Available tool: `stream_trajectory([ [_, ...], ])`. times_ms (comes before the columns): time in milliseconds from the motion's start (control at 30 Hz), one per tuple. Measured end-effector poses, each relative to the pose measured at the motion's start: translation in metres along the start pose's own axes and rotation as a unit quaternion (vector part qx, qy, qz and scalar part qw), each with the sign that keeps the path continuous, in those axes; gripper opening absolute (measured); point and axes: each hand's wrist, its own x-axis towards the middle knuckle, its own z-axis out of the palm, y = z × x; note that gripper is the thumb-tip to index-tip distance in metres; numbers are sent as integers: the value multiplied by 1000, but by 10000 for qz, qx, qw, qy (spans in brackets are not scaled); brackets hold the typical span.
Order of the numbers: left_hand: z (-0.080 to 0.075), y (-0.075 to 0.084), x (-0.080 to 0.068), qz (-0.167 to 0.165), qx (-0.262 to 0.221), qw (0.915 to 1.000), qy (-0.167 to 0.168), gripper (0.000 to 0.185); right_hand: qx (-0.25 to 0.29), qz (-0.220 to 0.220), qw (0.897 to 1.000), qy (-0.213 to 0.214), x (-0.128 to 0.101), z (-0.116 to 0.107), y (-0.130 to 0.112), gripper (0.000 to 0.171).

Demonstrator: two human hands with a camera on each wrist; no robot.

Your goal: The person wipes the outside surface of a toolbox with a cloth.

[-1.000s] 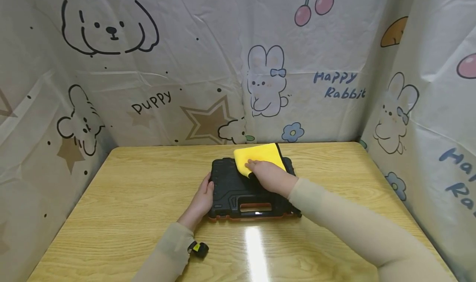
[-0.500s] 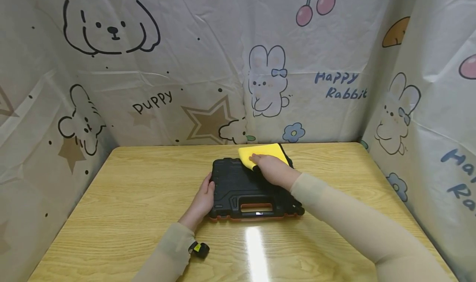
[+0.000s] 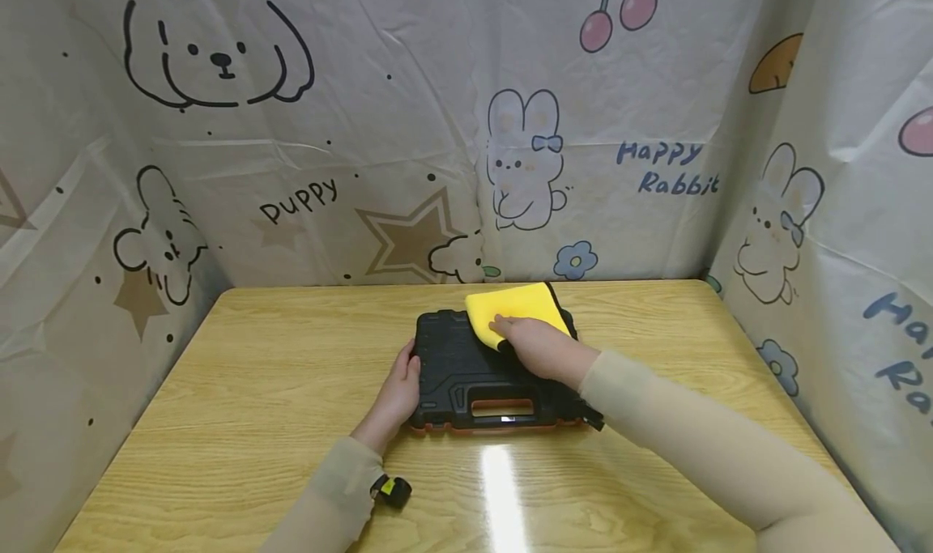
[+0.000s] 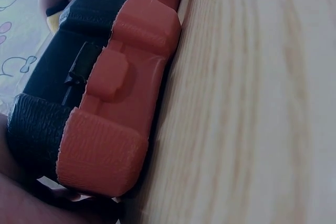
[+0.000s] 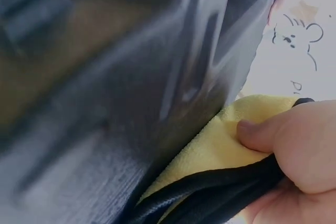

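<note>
A black plastic tool case (image 3: 448, 367) with an orange lower half lies on the table, its handle side facing me. My left hand (image 3: 397, 393) holds the case at its left side, thumb against the upper edge. In the left wrist view the orange half (image 4: 105, 156) and a black latch (image 4: 84, 62) show close up. On the lid lies a folded yellow cloth (image 3: 513, 304) with black edging. My right hand (image 3: 541, 347) grips this cloth, and in the right wrist view the thumb (image 5: 257, 135) presses on it. The fingers beneath are partly hidden.
The wooden table (image 3: 291, 350) extends around the case on all sides. A printed cloth backdrop (image 3: 408, 132) rises behind the table and along both sides. A small black and yellow object (image 3: 394, 491) sits at my left wrist.
My right hand and the cloth moved up and right over the lid, then came back toward me. My left hand and the case stayed in place.
</note>
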Motion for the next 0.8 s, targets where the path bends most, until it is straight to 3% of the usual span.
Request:
stream_trajectory([
  [233, 1, -1, 2, -65, -77, 9999, 6, 55, -43, -113, 9999, -50, -19, 5, -9, 42],
  [533, 0, -1, 1, -4, 25, 10000, 57, 55, 355, -157, 9991, -156, -45, 11, -17, 48],
  [800, 2, 1, 1, -11, 34, 10000, 66, 55, 322, -426, 9986, 54, -73, 17, -25, 55],
])
